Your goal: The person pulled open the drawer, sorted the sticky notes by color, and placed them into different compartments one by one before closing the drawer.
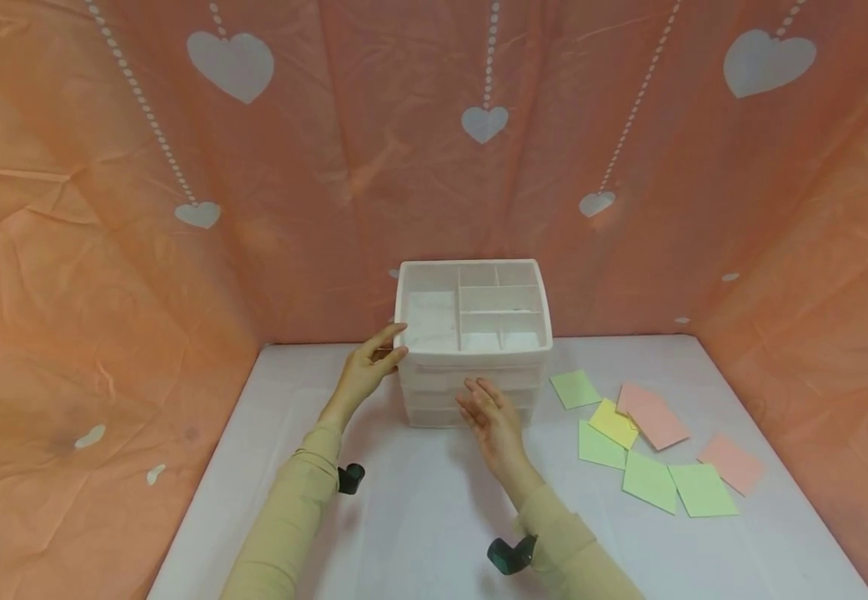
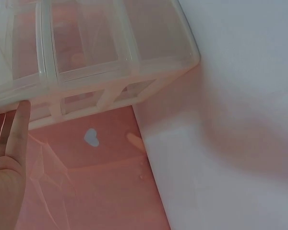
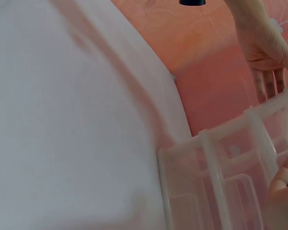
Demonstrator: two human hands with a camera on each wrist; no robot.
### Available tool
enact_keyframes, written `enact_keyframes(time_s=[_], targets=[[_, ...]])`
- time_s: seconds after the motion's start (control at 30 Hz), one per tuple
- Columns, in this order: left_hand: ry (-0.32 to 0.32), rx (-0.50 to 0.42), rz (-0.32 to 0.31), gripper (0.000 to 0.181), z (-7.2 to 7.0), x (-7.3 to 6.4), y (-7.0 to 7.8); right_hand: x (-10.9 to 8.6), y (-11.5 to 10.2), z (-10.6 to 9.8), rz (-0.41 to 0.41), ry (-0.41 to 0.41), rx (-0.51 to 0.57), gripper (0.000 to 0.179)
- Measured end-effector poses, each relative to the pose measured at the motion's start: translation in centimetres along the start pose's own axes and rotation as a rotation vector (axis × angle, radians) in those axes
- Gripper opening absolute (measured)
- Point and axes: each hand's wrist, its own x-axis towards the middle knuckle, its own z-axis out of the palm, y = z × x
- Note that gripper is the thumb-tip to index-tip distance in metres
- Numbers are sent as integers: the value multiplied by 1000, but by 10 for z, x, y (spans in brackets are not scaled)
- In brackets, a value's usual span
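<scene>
Clock centred on the drawer organizer (image 1: 476, 359), seen from above, 12 away from the person. Organizer stands upright on the white table (image 1: 418, 517), near the far edge; orange cloth (image 1: 373, 150) with pale hearts behind it at 12. Divided tray on top, drawers (image 1: 434, 402) facing 6, and they look pushed in.

Left hand (image 1: 362, 375) is at 8: fingertips at the side rim (image 1: 399, 300), thumb by the front corner at 7. Fingers nearly straight, index and thumb apart; left wrist view shows one fingertip right at the rim's edge. Whether the thumb bears on the plastic: can't tell.

Right hand (image 1: 494, 421) is at 6, just in front of the drawers, holding nothing. Fingers slightly bent, mostly together, not pinching. Contact with the drawer fronts: can't tell, right wrist view cuts the hand off.

Loose paper squares (image 1: 649, 482) lie at 4: green, yellow, pink, some overlapping.

My read: step in hand is positioning or steadying the organizer, probably early on. Next move likely calls for the left to brace at 8 while the right finds a drawer edge and pulls toward 6. If the squares matter, right swings round to 4 instead. Unit looks light; an unbraced pull could drag it.
</scene>
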Motion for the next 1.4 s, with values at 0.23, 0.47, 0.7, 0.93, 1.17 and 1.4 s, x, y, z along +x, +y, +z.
enact_keyframes(time_s=[0.23,0.47,0.7,0.93,1.17,1.4], targets=[[19,5,17,46,0,2,-3,-5,-2,-5,-8,-52,-101,51],[17,0,7,45,1,0,0,-10,-2,-7,-22,-2,-175,50],[7,-19,7,44,1,-9,20,-16,-1,-11,-13,11,-166,46],[4,-14,9,45,1,-12,26,-23,1,-14,-17,62,-189,44],[-9,-16,13,46,2,-11,24,-35,0,-16,30,116,-144,14],[4,-14,30,46,1,-11,20,-48,0,-19,74,96,-124,11]])
